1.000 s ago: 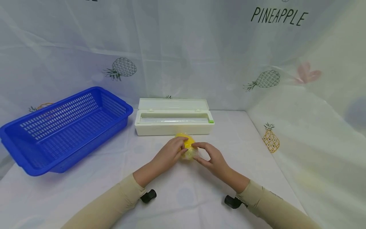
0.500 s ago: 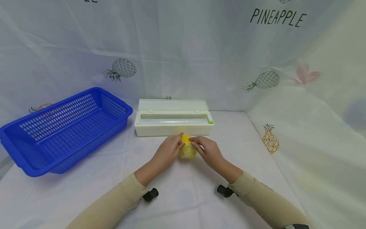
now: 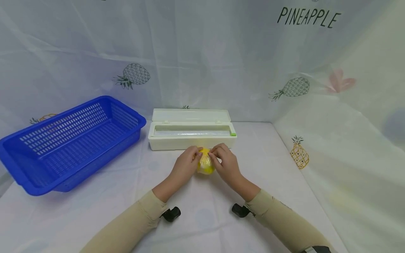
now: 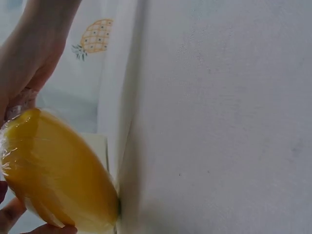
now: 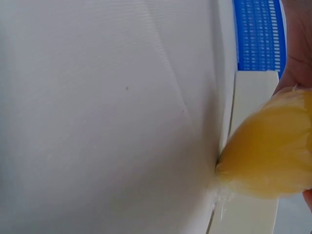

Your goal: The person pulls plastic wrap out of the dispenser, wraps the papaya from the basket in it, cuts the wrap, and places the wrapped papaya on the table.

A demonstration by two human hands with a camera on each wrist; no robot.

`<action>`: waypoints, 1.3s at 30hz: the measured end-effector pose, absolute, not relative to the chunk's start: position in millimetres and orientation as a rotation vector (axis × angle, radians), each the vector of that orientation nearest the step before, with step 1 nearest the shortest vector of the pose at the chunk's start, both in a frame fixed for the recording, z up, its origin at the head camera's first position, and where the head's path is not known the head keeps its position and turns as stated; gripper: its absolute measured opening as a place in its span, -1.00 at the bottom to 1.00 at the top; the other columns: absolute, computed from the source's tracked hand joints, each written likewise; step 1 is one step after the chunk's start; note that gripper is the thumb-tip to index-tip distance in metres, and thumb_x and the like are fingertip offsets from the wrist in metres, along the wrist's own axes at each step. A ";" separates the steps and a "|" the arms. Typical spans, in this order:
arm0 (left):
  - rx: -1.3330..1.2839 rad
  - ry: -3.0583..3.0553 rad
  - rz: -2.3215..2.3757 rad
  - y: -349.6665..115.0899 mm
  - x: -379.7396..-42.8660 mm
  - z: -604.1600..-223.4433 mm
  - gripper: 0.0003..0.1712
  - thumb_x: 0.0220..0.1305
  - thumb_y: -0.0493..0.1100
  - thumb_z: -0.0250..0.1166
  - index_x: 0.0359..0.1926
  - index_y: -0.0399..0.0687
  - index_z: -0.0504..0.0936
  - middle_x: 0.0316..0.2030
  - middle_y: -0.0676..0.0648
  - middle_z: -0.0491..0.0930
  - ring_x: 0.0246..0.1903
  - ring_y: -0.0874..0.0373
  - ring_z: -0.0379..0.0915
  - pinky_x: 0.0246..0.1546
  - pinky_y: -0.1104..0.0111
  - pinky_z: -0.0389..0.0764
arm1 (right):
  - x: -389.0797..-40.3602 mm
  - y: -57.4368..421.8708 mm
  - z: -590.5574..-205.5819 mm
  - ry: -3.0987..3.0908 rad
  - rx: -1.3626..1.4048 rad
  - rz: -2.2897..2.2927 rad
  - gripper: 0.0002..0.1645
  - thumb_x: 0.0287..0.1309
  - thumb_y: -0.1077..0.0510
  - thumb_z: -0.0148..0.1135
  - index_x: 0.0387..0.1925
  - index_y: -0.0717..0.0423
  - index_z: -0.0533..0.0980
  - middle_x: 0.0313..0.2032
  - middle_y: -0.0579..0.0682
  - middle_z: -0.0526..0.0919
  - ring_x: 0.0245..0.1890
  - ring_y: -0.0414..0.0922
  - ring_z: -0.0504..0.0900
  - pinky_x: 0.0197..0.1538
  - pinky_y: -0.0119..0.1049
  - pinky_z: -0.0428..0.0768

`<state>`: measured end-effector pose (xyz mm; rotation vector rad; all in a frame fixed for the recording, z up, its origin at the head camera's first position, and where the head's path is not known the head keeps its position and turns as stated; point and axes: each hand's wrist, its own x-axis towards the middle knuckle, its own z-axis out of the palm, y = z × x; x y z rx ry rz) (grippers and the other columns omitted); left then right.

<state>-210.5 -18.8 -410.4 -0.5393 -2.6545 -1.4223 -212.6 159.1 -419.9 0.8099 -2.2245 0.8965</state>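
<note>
A smooth yellow fruit [image 3: 205, 166] in shiny cling film [image 4: 14, 134] stands on the cloth before a white cling film box [image 3: 171, 143]. My left hand [image 3: 184, 164] holds it from the left, thumb and fingers pinching film at its upper part. From the other side my right hand [image 3: 227, 165] pinches the film with thumb and forefinger, close to the left fingertips. In the left wrist view the film is wrinkled near the fruit's top. A loose bit of film hangs by its lower end in the right wrist view.
The box's lid [image 3: 191, 115] is up, with a film roll [image 3: 193, 133] inside and a green slider [image 3: 233, 134] at its right end. A blue plastic basket [image 3: 91, 140] stands to the left. Patterned cloth [image 3: 209, 70] hangs behind and at the right.
Both hands have drawn closer together over the fruit. My right hand has moved left and up, from its side to its upper part, and now pinches film there. Basket and box stay put.
</note>
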 end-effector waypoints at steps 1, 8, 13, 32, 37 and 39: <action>-0.513 -2.646 -1.437 -18.3 -211.1 -411.1 -0.77 0.45 -0.16 0.14 -0.41 -0.05 0.40 0.09 -0.09 0.57 0.14 -0.03 0.45 -0.20 0.23 0.49 | -212.8 157.9 -420.0 -2.224 0.786 0.901 -0.80 0.15 0.34 0.34 -0.47 0.21 0.45 -0.26 0.07 0.54 -0.24 -0.04 0.63 -0.21 -0.29 0.68; -0.407 -2.600 -1.489 -16.1 -215.0 -416.3 -0.83 0.38 -0.14 0.23 -0.37 -0.04 0.47 0.03 -0.07 0.57 0.02 -0.02 0.50 -0.12 0.15 0.55 | -210.5 152.7 -420.8 -2.255 0.620 1.035 -0.74 0.15 0.36 0.34 -0.55 0.21 0.43 -0.17 0.11 0.42 -0.16 -0.02 0.63 -0.21 -0.27 0.68; -0.431 -2.630 -1.558 -17.6 -217.1 -421.8 -0.75 0.33 -0.19 0.27 0.00 -0.02 0.52 0.11 -0.16 0.43 0.05 -0.12 0.37 0.06 -0.02 0.46 | -205.0 152.9 -425.5 -2.346 0.467 1.209 -0.69 0.14 0.33 0.35 -0.59 0.17 0.40 -0.13 0.09 0.42 -0.09 -0.01 0.56 -0.05 -0.21 0.65; -0.613 -2.695 -1.911 -38.1 -235.2 -437.1 -0.80 0.23 -0.24 0.36 -0.11 -0.06 0.69 0.36 -0.16 0.20 0.40 -0.20 -0.04 0.34 -0.21 -0.06 | -220.8 167.3 -440.8 -2.560 0.000 2.010 -0.59 0.13 0.22 0.38 -0.13 0.24 0.33 0.04 0.13 0.46 0.06 0.06 0.49 0.09 -0.22 0.53; -0.786 -2.712 -1.929 -43.2 -240.7 -437.6 -0.84 0.28 -0.32 0.28 -0.18 -0.15 0.77 0.40 -0.16 0.12 0.37 -0.23 -0.04 0.32 -0.13 0.10 | -225.6 170.1 -446.2 -2.563 -0.029 2.192 -0.63 0.16 0.24 0.32 -0.09 0.19 0.34 -0.06 0.09 0.42 -0.12 -0.05 0.46 -0.16 -0.39 0.47; -0.846 -2.732 -1.915 -45.2 -242.7 -437.7 -0.82 0.30 -0.31 0.26 -0.17 -0.12 0.78 0.41 -0.12 0.10 0.36 -0.21 -0.04 0.29 -0.08 0.19 | -226.2 171.0 -447.6 -2.526 -0.038 2.306 -0.63 0.18 0.26 0.29 -0.08 0.18 0.31 -0.03 0.09 0.37 -0.18 -0.09 0.43 -0.21 -0.41 0.43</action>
